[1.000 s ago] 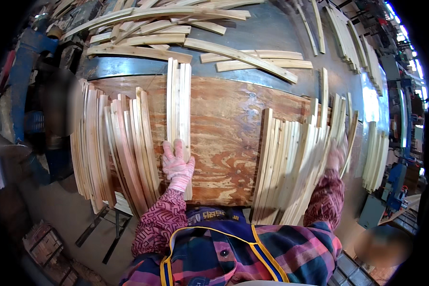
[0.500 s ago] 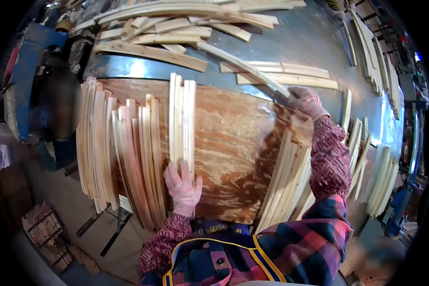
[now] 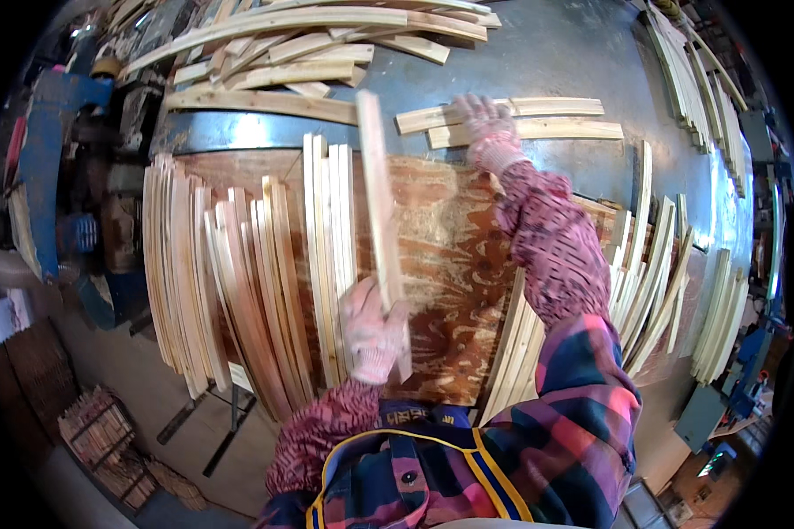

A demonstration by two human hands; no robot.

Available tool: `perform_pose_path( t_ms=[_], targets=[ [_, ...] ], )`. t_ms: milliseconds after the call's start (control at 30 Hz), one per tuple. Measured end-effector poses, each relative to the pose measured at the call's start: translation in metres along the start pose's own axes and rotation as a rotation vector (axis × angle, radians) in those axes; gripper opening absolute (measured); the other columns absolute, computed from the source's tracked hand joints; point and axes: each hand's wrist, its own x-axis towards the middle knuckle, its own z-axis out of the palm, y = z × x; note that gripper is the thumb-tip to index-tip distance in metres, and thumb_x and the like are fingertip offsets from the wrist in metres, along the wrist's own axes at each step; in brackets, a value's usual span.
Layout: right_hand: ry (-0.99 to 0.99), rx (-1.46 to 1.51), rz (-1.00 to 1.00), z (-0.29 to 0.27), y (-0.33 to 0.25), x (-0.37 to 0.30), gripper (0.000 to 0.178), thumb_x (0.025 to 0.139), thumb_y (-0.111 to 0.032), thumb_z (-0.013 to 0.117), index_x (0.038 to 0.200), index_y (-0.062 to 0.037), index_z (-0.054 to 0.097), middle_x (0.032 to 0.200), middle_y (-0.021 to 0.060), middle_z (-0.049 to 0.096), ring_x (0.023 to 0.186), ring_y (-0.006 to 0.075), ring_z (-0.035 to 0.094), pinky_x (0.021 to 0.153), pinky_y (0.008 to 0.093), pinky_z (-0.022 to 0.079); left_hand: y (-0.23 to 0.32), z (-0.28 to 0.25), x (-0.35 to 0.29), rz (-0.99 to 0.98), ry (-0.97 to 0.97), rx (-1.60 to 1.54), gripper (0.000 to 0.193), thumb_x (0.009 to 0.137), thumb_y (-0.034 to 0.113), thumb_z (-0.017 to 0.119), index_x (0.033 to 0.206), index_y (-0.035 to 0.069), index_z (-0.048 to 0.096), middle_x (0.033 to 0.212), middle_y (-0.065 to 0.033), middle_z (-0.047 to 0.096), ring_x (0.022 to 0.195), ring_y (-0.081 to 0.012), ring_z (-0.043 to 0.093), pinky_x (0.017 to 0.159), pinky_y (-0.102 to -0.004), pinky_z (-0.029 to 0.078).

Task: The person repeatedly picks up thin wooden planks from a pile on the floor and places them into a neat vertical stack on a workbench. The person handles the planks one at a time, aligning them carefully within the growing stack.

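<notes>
My left hand (image 3: 375, 331), in a pale work glove, is closed around a wooden strip (image 3: 378, 189). The strip runs away from me over the plywood board (image 3: 441, 229), slightly tilted, its near end by my wrist. Just left of it lies a group of pale strips (image 3: 331, 220) side by side. My right hand (image 3: 490, 132), gloved too, reaches to the far side with its fingers stretched out. It lies over the left part of two short wooden strips (image 3: 547, 130) on the metal table; whether it presses on them I cannot tell.
More strips stand in rows at the board's left (image 3: 178, 273) and at its right (image 3: 516, 353). A loose pile of wooden pieces (image 3: 300, 66) covers the far left of the metal table (image 3: 538, 66). Blue machinery (image 3: 48, 176) stands left; bundled wood (image 3: 101, 432) sits on the floor.
My right hand has let go of a long strip and moved left and away to the two short strips. My left hand, earlier resting on the pale strips, now grips a strip.
</notes>
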Motion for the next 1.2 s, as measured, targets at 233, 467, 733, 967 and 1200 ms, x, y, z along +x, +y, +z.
perform_pose_path(
  t_ms=[233, 467, 733, 967, 1200],
  targets=[
    [-0.05, 0.043, -0.275, -0.033, -0.025, 0.005, 0.046, 0.088, -0.016, 0.065, 0.132, -0.0186, 0.051, 0.121, 0.0103, 0.063, 0.115, 0.0217, 0.058, 0.101, 0.0381, 0.041, -0.03, -0.02, -0.023, 0.223, 0.284, 0.679, 0.073, 0.07, 0.019, 0.078, 0.137, 0.007, 0.051, 0.14, -0.015, 0.047, 0.132, -0.0331, 0.044, 0.111, -0.0455, 0.039],
    [0.587, 0.554, -0.597, -0.078, -0.084, -0.224, 0.02, 0.094, -0.017, 0.054, 0.111, -0.0162, 0.065, 0.102, 0.0045, 0.061, 0.099, 0.0188, 0.058, 0.091, 0.0333, 0.048, 0.01, 0.002, 0.005, 0.32, -0.515, -1.158, 0.033, 0.101, 0.023, 0.054, 0.128, 0.005, 0.05, 0.12, -0.0064, 0.057, 0.112, -0.0158, 0.058, 0.095, -0.0309, 0.052],
    [-0.085, 1.974, 0.208, -0.034, -0.094, -0.363, 0.077, 0.089, -0.012, 0.061, 0.155, -0.0015, 0.024, 0.157, 0.0204, 0.029, 0.142, 0.0272, 0.037, 0.109, 0.0382, 0.042, 0.094, -0.007, -0.006, -0.467, -0.515, -0.398, 0.07, 0.096, 0.035, 0.063, 0.156, 0.017, 0.031, 0.15, -0.0198, 0.043, 0.135, -0.0238, 0.044, 0.106, -0.0348, 0.042],
    [0.021, 2.367, 0.483, 0.025, -0.129, -0.341, 0.065, 0.092, -0.014, 0.061, 0.15, -0.0006, 0.036, 0.124, 0.012, 0.061, 0.11, 0.0219, 0.06, 0.097, 0.0334, 0.048, 0.022, 0.008, -0.002, -0.595, -0.439, -1.081, 0.073, 0.09, 0.014, 0.069, 0.15, -0.003, 0.031, 0.135, -0.0184, 0.057, 0.12, -0.0237, 0.058, 0.102, -0.0309, 0.047],
    [-0.172, 2.655, 0.564, 0.048, -0.118, -0.343, 0.051, 0.098, -0.016, 0.055, 0.145, -0.0015, 0.041, 0.106, 0.0145, 0.064, 0.087, 0.025, 0.065, 0.076, 0.0373, 0.059, -0.003, -0.005, -0.014, -0.612, -0.474, -1.233, 0.043, 0.088, 0.007, 0.069, 0.127, -0.003, 0.054, 0.107, -0.0177, 0.068, 0.086, -0.0305, 0.07, 0.075, -0.0416, 0.061]
  ],
)
